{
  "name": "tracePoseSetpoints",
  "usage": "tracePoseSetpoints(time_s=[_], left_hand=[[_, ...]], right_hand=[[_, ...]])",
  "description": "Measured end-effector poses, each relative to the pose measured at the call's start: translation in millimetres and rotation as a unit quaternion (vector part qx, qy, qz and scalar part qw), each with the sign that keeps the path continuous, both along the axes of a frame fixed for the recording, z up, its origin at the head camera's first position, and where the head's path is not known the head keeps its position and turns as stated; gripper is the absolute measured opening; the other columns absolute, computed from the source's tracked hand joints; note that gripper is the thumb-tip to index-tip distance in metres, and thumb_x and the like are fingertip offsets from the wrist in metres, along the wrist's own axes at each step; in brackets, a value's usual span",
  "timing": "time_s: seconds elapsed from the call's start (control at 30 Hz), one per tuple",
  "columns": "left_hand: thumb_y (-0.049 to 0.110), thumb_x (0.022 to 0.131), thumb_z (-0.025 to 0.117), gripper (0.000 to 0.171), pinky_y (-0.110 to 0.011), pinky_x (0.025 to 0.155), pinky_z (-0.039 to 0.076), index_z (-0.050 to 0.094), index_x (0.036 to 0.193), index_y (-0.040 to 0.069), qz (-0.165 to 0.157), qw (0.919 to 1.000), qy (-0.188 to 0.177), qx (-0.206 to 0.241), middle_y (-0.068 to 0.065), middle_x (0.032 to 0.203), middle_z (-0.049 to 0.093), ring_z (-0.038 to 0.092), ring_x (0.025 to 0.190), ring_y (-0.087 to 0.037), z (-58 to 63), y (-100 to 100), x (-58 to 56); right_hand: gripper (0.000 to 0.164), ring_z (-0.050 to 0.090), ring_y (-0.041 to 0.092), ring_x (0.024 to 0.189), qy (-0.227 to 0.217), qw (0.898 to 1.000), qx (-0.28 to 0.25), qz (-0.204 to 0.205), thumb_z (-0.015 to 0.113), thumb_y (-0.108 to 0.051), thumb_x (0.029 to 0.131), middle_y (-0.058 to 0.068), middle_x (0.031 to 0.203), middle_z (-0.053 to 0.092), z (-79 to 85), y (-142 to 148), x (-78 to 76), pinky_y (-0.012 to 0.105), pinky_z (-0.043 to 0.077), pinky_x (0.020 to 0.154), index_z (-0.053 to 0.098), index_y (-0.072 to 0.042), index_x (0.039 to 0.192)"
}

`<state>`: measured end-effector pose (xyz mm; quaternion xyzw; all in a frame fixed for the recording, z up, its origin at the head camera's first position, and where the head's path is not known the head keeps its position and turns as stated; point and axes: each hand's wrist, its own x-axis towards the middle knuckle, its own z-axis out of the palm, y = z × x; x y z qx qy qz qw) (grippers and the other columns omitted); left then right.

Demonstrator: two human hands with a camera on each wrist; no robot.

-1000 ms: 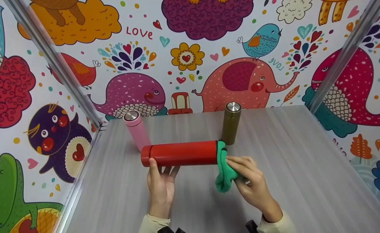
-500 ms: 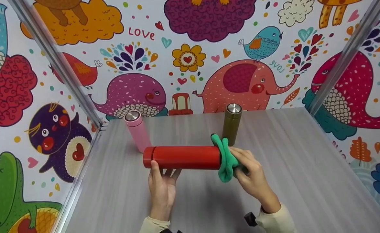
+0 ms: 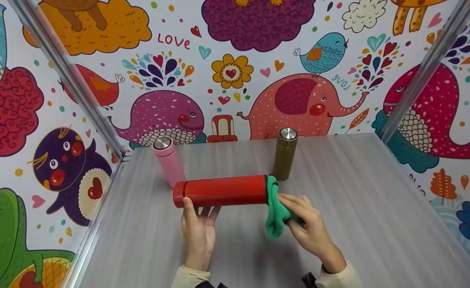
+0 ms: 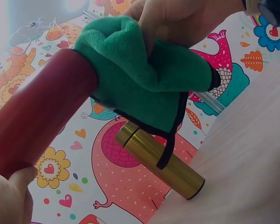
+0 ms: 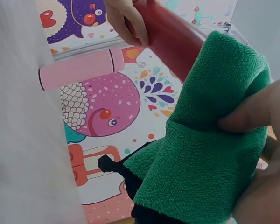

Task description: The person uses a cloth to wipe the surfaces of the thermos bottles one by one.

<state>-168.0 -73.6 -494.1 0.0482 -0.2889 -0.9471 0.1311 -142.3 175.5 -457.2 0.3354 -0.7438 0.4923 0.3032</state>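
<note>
Level above the table lies a red thermos bottle (image 3: 227,191), its cap end to the left. My left hand (image 3: 198,236) grips it from below near the cap, thumb on the near side. A green cloth (image 3: 275,216) with dark edging covers the bottle's right end. My right hand (image 3: 311,226) pinches the bunched cloth and holds it against that end. From the left wrist, the cloth (image 4: 130,70) wraps the end face and a corner with a black loop hangs free. The right wrist view shows the thumb pressed into the folded cloth (image 5: 200,163).
A pink thermos (image 3: 170,162) stands upright behind the red bottle's cap end. Behind the cloth stands an olive-gold thermos (image 3: 285,158) with a steel lid. The grey table (image 3: 379,208) is bounded by printed walls and metal posts (image 3: 69,76).
The red bottle dips and levels out half a second ago, then rises and tilts up slightly at its right end. The cloth has turned over that end, its upper edge now lower.
</note>
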Motion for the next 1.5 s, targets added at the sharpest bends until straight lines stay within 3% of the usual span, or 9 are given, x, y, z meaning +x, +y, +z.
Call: tracePoseSetpoints(time_s=[0.23,0.4,0.6,0.83,1.03,1.33,1.5], left_hand=[[0.03,0.107,0.047,0.047,-0.052,0.097,0.05,0.038,0.148,0.008,0.002,0.9996,0.012,-0.025,-0.018,0.138,0.042,0.05,0.118,-0.035,-2.5,2.5,1.9],[0.03,0.108,0.047,0.046,-0.051,0.096,0.051,0.038,0.148,0.008,-0.005,0.9993,0.015,-0.035,-0.018,0.137,0.043,0.051,0.115,-0.033,-3.9,3.6,5.1],[0.026,0.108,0.047,0.043,-0.051,0.095,0.052,0.04,0.145,0.007,-0.013,0.9987,0.026,-0.042,-0.018,0.135,0.044,0.053,0.114,-0.033,-5.6,5.7,9.3],[0.026,0.107,0.048,0.043,-0.051,0.094,0.052,0.04,0.144,0.005,-0.003,0.9995,0.017,-0.027,-0.018,0.134,0.044,0.052,0.113,-0.034,-7.4,6.1,11.3],[0.028,0.108,0.047,0.044,-0.052,0.096,0.051,0.04,0.145,0.005,0.01,0.9997,0.01,-0.021,-0.017,0.135,0.043,0.052,0.115,-0.034,-5.4,6.1,10.8],[0.029,0.107,0.047,0.047,-0.052,0.098,0.05,0.037,0.148,0.007,0.025,0.9993,0.013,-0.026,-0.017,0.14,0.039,0.049,0.12,-0.035,-3.0,3.7,9.2],[0.028,0.107,0.047,0.047,-0.052,0.098,0.05,0.036,0.148,0.008,0.024,0.9992,0.014,-0.028,-0.017,0.14,0.039,0.048,0.121,-0.036,-3.4,4.0,8.5]], right_hand=[[0.06,0.056,0.029,0.102,0.047,0.999,0.006,-0.009,0.05,0.031,0.067,0.021,0.119,0.066,-1.3,3.3,-2.0,0.024,0.046,0.087,0.067,0.009,0.12],[0.056,0.058,0.032,0.103,0.063,0.998,-0.001,-0.009,0.049,0.029,0.069,0.025,0.12,0.065,12.1,2.6,-5.6,0.028,0.045,0.09,0.066,0.012,0.12],[0.059,0.06,0.04,0.111,0.035,0.999,-0.004,-0.005,0.048,0.03,0.069,0.03,0.124,0.062,18.6,2.1,-10.5,0.031,0.043,0.095,0.061,0.015,0.125],[0.06,0.058,0.028,0.119,-0.026,0.999,-0.023,0.005,0.05,0.031,0.073,0.025,0.126,0.063,2.2,2.6,-14.6,0.029,0.042,0.099,0.059,0.013,0.129],[0.059,0.058,0.021,0.117,-0.081,0.996,-0.039,0.006,0.054,0.03,0.077,0.02,0.125,0.064,-11.2,2.3,-9.3,0.023,0.046,0.099,0.059,0.009,0.132],[0.061,0.062,0.022,0.105,-0.077,0.996,-0.038,0.015,0.053,0.031,0.072,0.016,0.121,0.068,-17.3,-0.5,5.3,0.024,0.044,0.092,0.064,0.006,0.127],[0.061,0.06,0.024,0.101,-0.026,0.999,-0.041,0.022,0.05,0.031,0.07,0.021,0.121,0.066,-10.3,-1.2,9.3,0.026,0.046,0.089,0.063,0.01,0.126]])
